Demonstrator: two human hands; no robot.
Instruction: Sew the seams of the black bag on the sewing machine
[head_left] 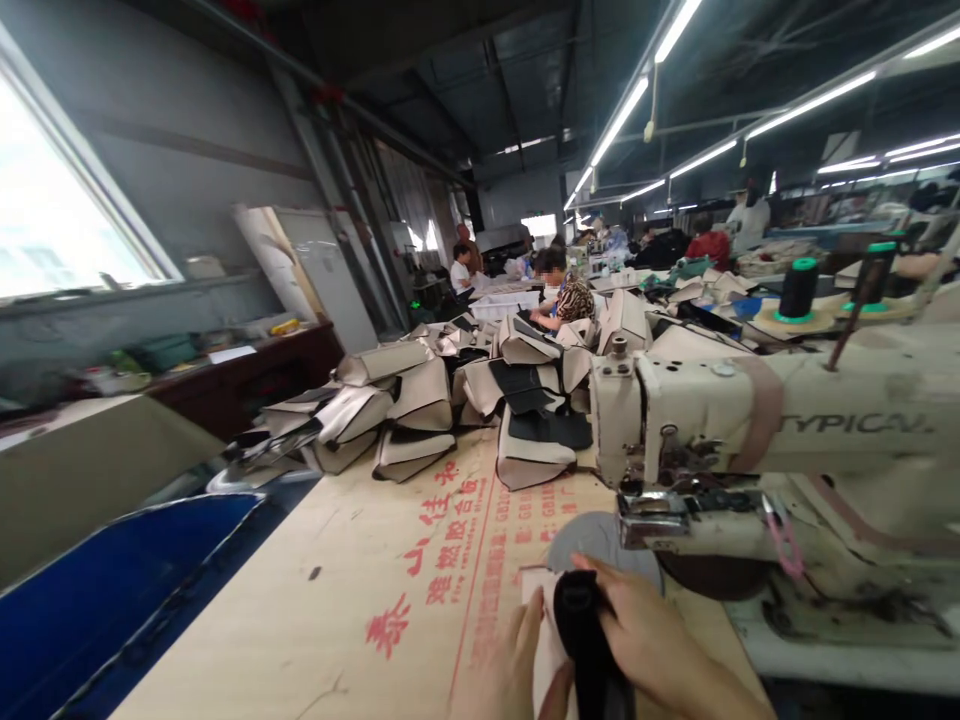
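Note:
My left hand (514,655) grips the pale edge of a beige and black sewn fabric piece (546,640) at the bottom of the view. My right hand (649,635) is closed around its other side, with the thumb and fingers against the black strap-like part (577,620). The lower end of the piece runs out of the frame. Just beyond my hands is the free arm of an industrial sewing machine (690,420), its metal sewing plate (652,515) apart from the fabric. A grey round disc (592,545) lies on the board beneath.
Beige and black sewn pieces (420,395) are heaped at the far side of the plywood table (300,610). A blue-lined bin (112,570) stands at left. Black thread cones (796,290) sit behind the machine. A co-worker (566,295) sits beyond the heap.

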